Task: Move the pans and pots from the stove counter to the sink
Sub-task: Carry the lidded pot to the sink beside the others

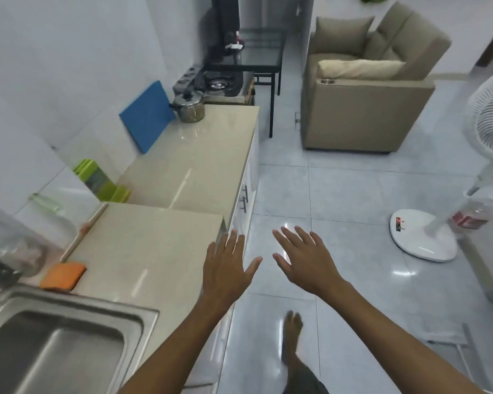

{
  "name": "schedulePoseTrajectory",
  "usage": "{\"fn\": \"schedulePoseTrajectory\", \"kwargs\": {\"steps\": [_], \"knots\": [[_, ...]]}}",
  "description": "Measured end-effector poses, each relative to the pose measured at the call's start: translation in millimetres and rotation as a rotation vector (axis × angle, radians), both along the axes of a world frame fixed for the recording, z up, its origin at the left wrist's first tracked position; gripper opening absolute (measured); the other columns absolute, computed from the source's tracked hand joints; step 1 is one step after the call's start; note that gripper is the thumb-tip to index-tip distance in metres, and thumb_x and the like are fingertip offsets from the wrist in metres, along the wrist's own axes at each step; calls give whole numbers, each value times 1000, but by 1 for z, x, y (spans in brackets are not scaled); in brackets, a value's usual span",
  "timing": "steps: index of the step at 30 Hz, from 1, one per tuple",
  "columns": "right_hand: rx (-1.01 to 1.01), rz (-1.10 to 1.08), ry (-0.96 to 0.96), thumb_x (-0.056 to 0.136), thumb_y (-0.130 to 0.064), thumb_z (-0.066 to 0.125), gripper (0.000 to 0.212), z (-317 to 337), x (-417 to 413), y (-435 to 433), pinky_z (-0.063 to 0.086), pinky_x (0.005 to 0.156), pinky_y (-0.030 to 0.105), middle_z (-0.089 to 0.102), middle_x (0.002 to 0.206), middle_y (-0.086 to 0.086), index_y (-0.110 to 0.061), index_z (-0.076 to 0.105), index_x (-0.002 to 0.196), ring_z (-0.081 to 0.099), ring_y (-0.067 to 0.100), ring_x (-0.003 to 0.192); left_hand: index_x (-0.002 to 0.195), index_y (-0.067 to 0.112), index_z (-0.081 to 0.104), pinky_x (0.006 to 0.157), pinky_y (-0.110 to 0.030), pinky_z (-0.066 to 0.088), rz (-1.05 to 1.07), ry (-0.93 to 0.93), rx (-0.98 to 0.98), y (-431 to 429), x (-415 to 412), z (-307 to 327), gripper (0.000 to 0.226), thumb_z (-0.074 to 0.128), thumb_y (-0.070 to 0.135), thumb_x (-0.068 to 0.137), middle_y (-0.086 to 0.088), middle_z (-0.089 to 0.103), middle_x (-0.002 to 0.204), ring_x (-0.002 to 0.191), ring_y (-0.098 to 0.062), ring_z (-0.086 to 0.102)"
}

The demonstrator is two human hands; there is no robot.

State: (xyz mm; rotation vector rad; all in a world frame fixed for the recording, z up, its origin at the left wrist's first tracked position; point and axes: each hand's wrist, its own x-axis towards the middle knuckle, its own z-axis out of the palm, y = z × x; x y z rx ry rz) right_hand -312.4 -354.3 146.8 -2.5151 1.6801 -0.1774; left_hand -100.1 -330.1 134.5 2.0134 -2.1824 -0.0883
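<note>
A steel pot [190,107] with a black-knobbed lid stands at the far end of the beige counter [182,172], beside the black gas stove [225,83]. The steel sink [54,345] lies at the lower left, its basin bare as far as I can see. My left hand [228,268] hovers over the counter's front edge, fingers spread, holding nothing. My right hand [302,257] is stretched out over the floor, open too. Both hands are far from the pot.
A blue cutting board [147,116] leans on the wall near the pot. A green rack [103,183], an orange sponge [63,275] and a wooden rolling pin [83,233] sit by the sink. An armchair [367,89], a standing fan [427,237] and a glass table [259,58] are on the floor side.
</note>
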Motion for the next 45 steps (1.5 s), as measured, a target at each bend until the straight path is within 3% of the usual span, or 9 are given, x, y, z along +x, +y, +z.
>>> {"fn": "schedulePoseTrajectory", "kwargs": {"steps": [5,10,15,20,23,25,29,37,45], "knots": [[18,29,-5,102,-52,40,59,-18,-18,-136,37,114,54,50,155,6,-21,46,151,44,35,143,153,16,45,122,-49,25,10,-19,26,-134,-17,-17,82,27,72,95,-7,40,162,151,-26,34],[39,93,25,100,-55,30,63,-10,-27,-277,40,111,54,54,151,7,-20,50,149,49,35,140,144,11,57,117,-50,35,91,1,2,-260,-32,-11,76,38,67,96,-11,54,152,143,-28,47],[40,176,40,102,-50,44,57,-5,-24,-403,39,113,54,52,153,7,-21,47,151,47,36,141,147,12,52,120,-49,32,188,21,27,-368,-36,-3,76,41,66,96,-9,50,156,146,-25,43],[36,222,32,100,-49,44,57,-12,-7,-517,46,106,53,57,148,8,-19,52,148,54,37,134,139,9,62,113,-51,42,244,27,11,-468,-23,-14,69,53,62,94,-11,59,147,139,-28,53],[6,238,23,99,-47,50,54,-21,7,-587,51,101,53,60,145,10,-19,56,144,59,38,129,146,14,55,118,-49,35,278,30,38,-533,-10,-22,75,36,67,96,-8,51,155,145,-25,45],[26,263,36,99,-47,52,55,-24,21,-642,50,103,53,58,147,9,-19,54,146,57,37,131,146,14,54,118,-49,36,307,38,24,-582,3,-28,79,30,69,96,-7,49,156,145,-24,44],[65,272,51,103,-55,34,61,-27,50,-742,40,113,48,45,159,4,-26,37,156,44,31,144,149,17,49,119,-47,32,414,92,1,-670,35,-33,83,24,72,94,-5,45,159,148,-22,39],[103,431,66,103,-58,28,62,-22,133,-925,34,115,43,36,164,-1,-30,27,159,36,25,149,156,21,37,122,-44,23,658,133,38,-805,107,-27,81,23,73,96,-2,33,166,154,-20,27],[117,671,18,102,-49,44,59,-33,265,-1102,44,106,46,51,153,8,-20,42,153,51,30,137,148,13,50,115,-49,36,980,16,71,-915,197,-34,74,40,66,97,-9,50,155,145,-27,44]]}}
